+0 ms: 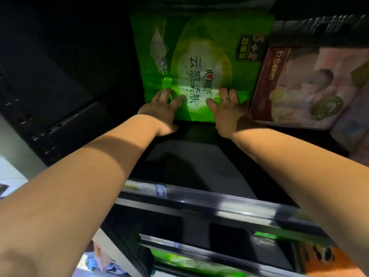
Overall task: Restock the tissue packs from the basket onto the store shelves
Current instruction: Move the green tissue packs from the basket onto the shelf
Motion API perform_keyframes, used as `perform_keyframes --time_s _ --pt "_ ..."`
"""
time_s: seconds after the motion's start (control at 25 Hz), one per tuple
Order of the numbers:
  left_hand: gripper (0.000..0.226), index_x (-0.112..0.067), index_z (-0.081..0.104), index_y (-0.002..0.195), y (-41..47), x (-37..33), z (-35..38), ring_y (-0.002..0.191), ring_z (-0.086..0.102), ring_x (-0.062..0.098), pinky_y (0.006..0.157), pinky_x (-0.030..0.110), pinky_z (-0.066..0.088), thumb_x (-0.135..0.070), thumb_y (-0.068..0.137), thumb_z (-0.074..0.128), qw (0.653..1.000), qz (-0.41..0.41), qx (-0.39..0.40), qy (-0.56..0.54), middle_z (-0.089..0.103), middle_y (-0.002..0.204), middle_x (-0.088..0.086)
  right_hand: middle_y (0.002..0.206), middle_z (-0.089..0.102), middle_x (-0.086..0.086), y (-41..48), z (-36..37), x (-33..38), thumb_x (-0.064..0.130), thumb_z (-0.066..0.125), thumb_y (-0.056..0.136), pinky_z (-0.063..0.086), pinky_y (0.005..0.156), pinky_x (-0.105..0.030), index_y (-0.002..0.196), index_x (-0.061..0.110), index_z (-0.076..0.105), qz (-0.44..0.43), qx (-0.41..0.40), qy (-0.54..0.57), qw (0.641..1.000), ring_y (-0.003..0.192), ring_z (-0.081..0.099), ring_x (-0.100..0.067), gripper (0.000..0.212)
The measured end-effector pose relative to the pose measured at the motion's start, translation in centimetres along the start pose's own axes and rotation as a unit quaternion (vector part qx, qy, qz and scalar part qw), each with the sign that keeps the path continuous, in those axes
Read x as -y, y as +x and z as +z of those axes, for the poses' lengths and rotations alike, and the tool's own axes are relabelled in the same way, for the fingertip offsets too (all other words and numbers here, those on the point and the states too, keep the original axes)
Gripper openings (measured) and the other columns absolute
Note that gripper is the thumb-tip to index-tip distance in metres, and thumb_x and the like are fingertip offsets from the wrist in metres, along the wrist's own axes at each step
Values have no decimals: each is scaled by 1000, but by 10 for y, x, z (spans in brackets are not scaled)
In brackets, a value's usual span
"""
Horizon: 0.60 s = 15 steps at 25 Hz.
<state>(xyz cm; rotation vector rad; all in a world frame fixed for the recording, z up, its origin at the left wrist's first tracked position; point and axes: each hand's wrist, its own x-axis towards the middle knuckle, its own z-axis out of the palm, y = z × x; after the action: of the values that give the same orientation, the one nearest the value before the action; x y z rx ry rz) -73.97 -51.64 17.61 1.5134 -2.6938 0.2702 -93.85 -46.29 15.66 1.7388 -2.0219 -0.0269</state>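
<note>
Fingers (164, 95) of the left hand (159, 111) and right hand (229, 113) lie spread, pressing the near end of the glossy green plastic tissue pack (199, 56), which lies flat on the dark metal shelf (199, 156). A pink-and-red plastic tissue pack (299, 86) touches the green pack's right side, and a blurred shelf-edge price rail (199, 198) runs nearer than it.

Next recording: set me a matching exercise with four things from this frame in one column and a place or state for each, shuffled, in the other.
Things
1 green tissue pack
2 pink tissue pack
3 right hand
4 blue arrow tag

Place or state
A right of the green tissue pack
B on the shelf rail
C marked 6+2
D wears a ring

Pairs: 1-C, 2-A, 3-D, 4-B
</note>
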Motion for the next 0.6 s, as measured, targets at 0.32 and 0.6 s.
perform_keyframes --time_s 0.32,0.6 --pt "79 -23 20 152 -67 2 -23 140 29 32 113 46 28 -60 89 50 995 86 -37 -26 34 152 13 151 34 -16 -85 -71 4 67 43 90 38 106 -49 152 26 22 69 148 93 982 135 37 -38 77" --pt "79 -27 19 152 -152 -31 -52 145 21 25 118 50 17 -63 87 48 971 195 -80 -113 28 157 1 155 27 -13 -200 -121 21 72 44 86 26 113 -56 150 34 25 206 81 152 963 141 23 -36 77"
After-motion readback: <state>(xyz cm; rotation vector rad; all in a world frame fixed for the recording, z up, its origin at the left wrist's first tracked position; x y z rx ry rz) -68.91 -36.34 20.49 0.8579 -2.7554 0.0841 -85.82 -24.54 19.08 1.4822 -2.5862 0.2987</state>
